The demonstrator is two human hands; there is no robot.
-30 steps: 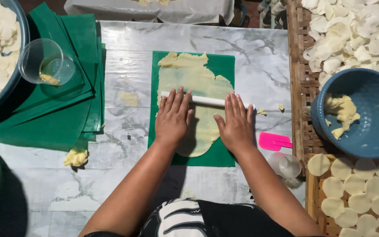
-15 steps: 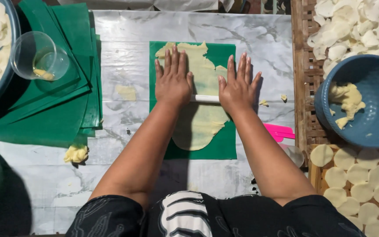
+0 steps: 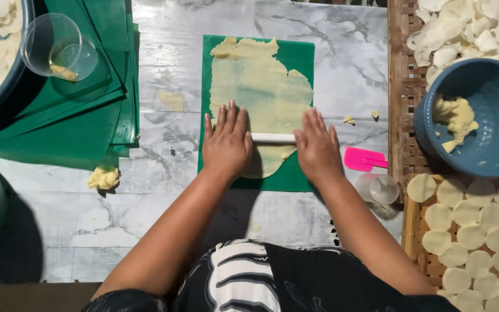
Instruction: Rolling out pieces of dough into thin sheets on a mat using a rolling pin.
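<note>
- Left hand (image 3: 226,144) and right hand (image 3: 317,149) lay flat, palms down, fingers spread, pressing the ends of a thin white rolling pin (image 3: 272,138); neither hand closed around it.
- Pin lay crosswise over the near part of the dough sheet (image 3: 261,86), which sat on a green mat (image 3: 301,179) on the marble table (image 3: 168,52).
- Dough judged soft, thin, tear-prone; ragged far edge. Best lifted together with the mat, not by the edge.
- Pin judged light, stiff, smooth; it rolls under open palms at its ends.
- Pink scraper (image 3: 364,159) lay right of the mat.
</note>
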